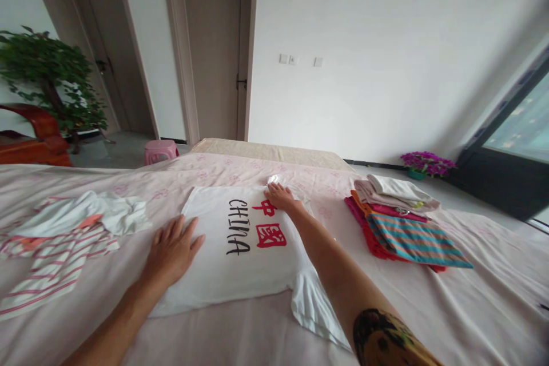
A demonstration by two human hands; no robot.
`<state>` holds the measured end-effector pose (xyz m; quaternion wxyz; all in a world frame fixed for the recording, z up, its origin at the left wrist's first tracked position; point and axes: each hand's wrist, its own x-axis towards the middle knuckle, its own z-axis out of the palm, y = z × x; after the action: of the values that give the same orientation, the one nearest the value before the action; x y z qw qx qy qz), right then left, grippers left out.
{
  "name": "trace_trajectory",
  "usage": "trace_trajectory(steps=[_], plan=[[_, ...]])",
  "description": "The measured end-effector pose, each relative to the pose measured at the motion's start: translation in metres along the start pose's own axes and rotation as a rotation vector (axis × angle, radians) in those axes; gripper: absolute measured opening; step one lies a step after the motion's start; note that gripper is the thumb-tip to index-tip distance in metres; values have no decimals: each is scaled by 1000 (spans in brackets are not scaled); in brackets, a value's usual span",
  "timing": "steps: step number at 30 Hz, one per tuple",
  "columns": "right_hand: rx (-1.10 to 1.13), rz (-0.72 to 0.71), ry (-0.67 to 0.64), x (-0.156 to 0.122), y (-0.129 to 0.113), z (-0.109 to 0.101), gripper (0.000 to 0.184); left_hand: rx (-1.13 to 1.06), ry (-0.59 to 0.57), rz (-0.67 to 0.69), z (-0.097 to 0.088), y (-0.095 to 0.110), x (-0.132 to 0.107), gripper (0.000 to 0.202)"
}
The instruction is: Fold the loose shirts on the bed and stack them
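A white T-shirt [214, 280] with black "CHINA" lettering and red characters lies spread on the bed, its collar end to the right. My left hand [175, 247] rests flat near the shirt's left edge, fingers spread. At the far right corner, by the shoulder, my right hand [279, 194] presses down on the fabric with fingers stretched out. One sleeve lies bunched at the near right, partly covered by my right forearm.
Folded clothes [412, 234] are stacked on the right of the bed. Loose, crumpled clothes [72, 246] lie at the left. A pink stool [160, 150], a leafy plant [51, 80] and purple flowers [429, 164] stand beyond the pale pink sheet [206, 334].
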<state>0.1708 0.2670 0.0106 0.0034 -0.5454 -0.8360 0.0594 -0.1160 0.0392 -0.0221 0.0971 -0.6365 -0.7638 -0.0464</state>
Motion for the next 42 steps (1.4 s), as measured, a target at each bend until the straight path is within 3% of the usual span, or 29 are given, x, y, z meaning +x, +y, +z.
trace_trajectory(steps=[6, 11, 14, 17, 20, 24, 27, 30, 32, 34, 36, 39, 42], plan=[[-13, 38, -39, 20, 30, 7, 61, 30, 3, -6, -1, 1, 0, 61], [-50, 211, -35, 9, 77, -4, 65, 48, -3, -7, -2, 1, 0, 61], [-85, 335, -6, 1, 88, -9, 66, 40, -4, -8, -2, 2, 0, 61], [-126, 325, 98, -7, 76, -7, 69, 31, -4, -10, -2, 2, 0, 60], [-116, 137, 171, -22, 47, 3, 71, 20, -4, -6, -3, 2, 0, 60], [-55, -54, 52, -54, 28, 18, 74, 3, 3, -1, -3, 1, 0, 60], [-37, 23, 25, -76, 45, 15, 74, -10, 18, 3, -1, 0, 0, 59], [-77, 200, 5, -90, 68, -1, 70, -16, 33, 9, 1, -1, -1, 59], [-105, 310, 5, -100, 72, -12, 67, -29, 42, 13, 2, -1, -1, 59], [-102, 331, 28, -115, 61, -17, 66, -39, 50, 14, 2, -1, -1, 59], [-66, 217, 57, -135, 42, -14, 67, -47, 50, 14, 2, -1, -2, 60], [-16, -61, 71, -170, 14, 1, 68, -57, 32, 13, 1, -2, -2, 61], [1, -182, 56, -200, 9, 14, 68, -58, 16, 11, 0, -2, -3, 61]])
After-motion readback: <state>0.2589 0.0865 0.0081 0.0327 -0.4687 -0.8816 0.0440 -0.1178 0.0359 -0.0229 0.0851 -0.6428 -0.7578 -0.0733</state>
